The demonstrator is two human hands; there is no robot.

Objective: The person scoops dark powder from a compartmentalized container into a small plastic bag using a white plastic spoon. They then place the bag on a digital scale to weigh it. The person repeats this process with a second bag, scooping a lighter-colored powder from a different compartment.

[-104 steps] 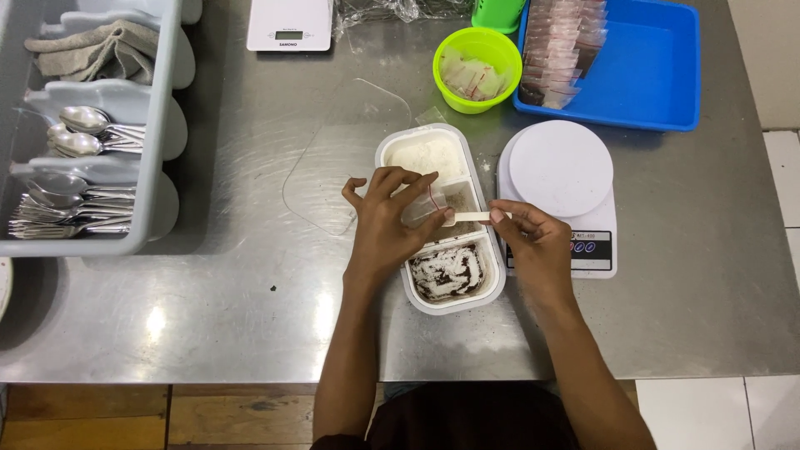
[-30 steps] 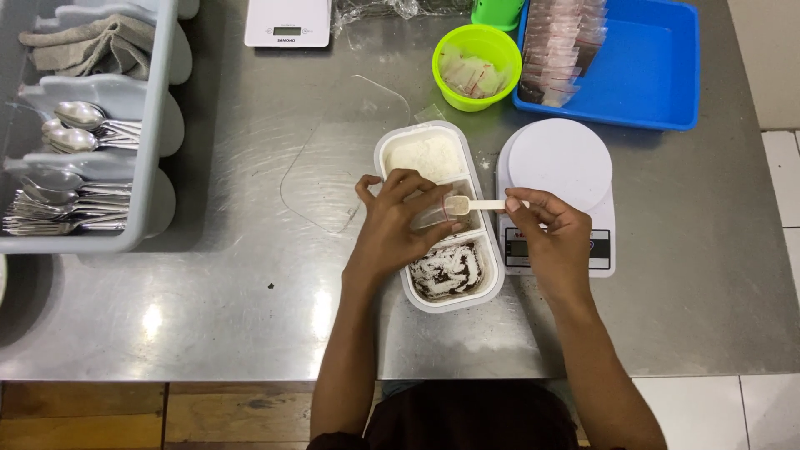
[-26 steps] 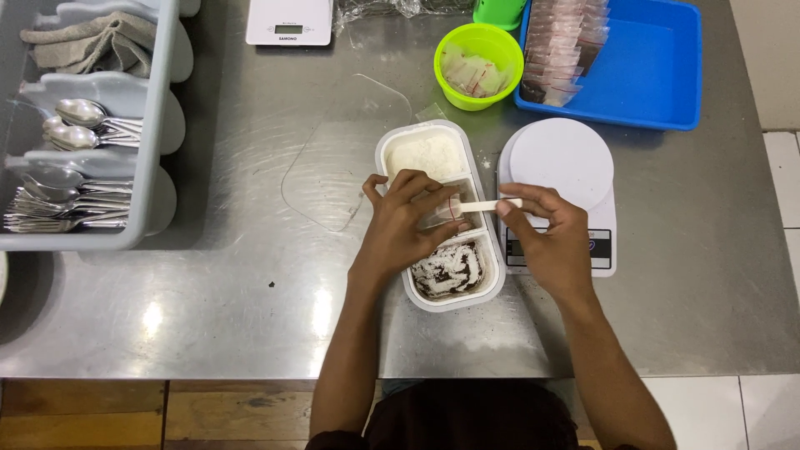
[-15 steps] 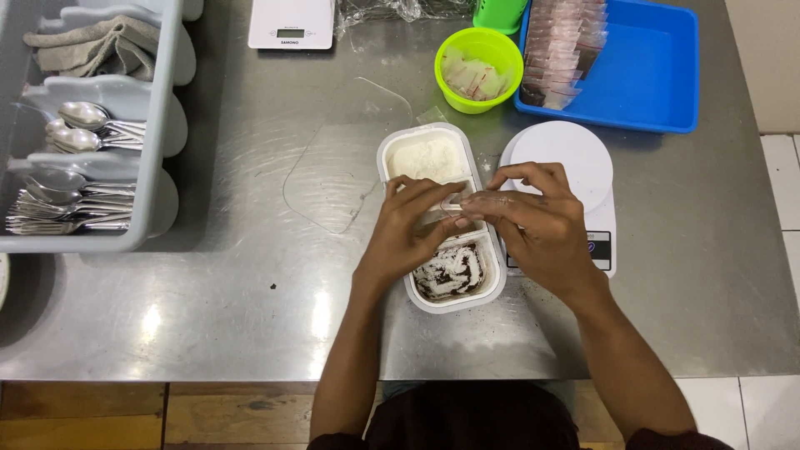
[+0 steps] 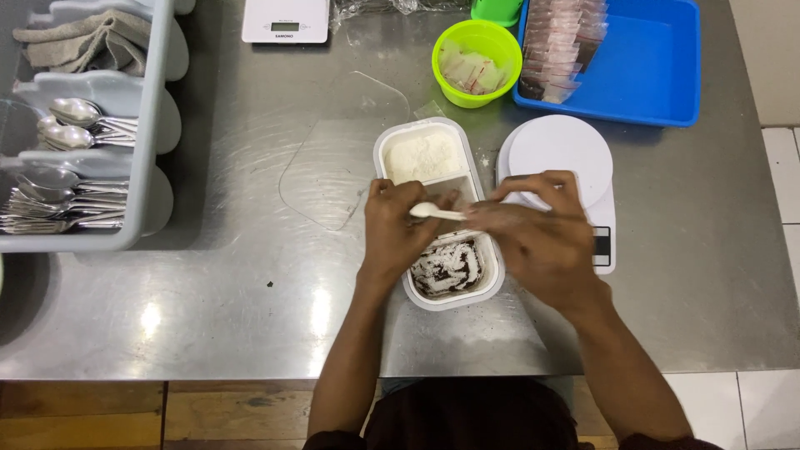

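Note:
A white rectangular food tray (image 5: 392, 150) sits on the steel table, with white rice (image 5: 423, 156) in its far compartment and dark food with white flecks (image 5: 447, 268) in the near one. My left hand (image 5: 397, 229) rests on the tray's left side, fingers curled over its middle. My right hand (image 5: 540, 237) reaches across from the right and holds a small white plastic spoon (image 5: 433, 212) above the tray's middle, bowl pointing left. What lies under both hands in the middle compartment is hidden.
A white kitchen scale (image 5: 560, 150) stands right of the tray. Behind it are a green bowl (image 5: 476, 58) with sachets and a blue bin (image 5: 658, 67) with packets. A second scale (image 5: 285, 20) sits at the far edge. A grey cutlery rack (image 5: 142, 125) with spoons is at left.
My right hand has moved left from the scale over the tray, carrying the white spoon across to my left hand. The left hand has stayed on the tray.

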